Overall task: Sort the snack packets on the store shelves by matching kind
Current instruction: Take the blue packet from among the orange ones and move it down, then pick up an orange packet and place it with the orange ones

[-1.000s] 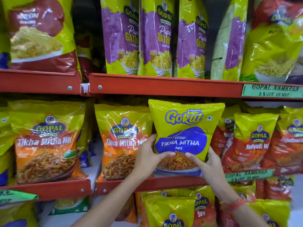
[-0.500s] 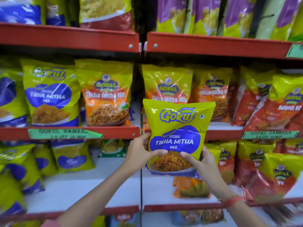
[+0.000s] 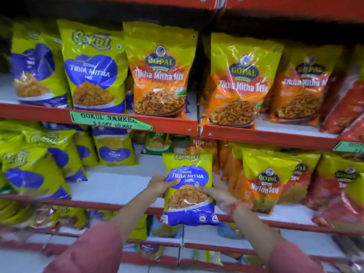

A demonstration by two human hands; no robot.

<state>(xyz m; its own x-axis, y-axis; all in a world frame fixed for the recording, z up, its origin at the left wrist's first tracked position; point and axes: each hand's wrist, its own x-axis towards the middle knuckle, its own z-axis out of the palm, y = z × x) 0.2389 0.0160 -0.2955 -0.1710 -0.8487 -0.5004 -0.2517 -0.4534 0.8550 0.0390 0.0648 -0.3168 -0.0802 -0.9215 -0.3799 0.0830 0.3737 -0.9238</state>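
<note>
I hold a yellow and blue Gokul Tikha Mitha Mix packet [image 3: 189, 186] upright in front of the shelves. My left hand [image 3: 160, 186] grips its left edge and my right hand [image 3: 218, 195] grips its right edge. On the shelf above, a matching Gokul Tikha Mitha packet [image 3: 92, 67] stands left of an orange Gopal Tikha Mitha Mix packet [image 3: 159, 75]. More Gopal Tikha Mitha packets [image 3: 242, 83] stand further right. The picture is blurred at the edges.
Red shelf rails [image 3: 173, 125] run across, with a green Gokul Namkeen price tag [image 3: 106, 120]. Several Gokul packets [image 3: 39, 166] lean at the lower left. Gopal Nylon Sev packets [image 3: 266, 180] fill the lower right. Bare white shelf board [image 3: 122, 182] shows behind my left hand.
The packet has come off the upper shelf and moved down and towards me, both hands still on it. The view has dropped and swung left, so the Gokul section now shows.
</note>
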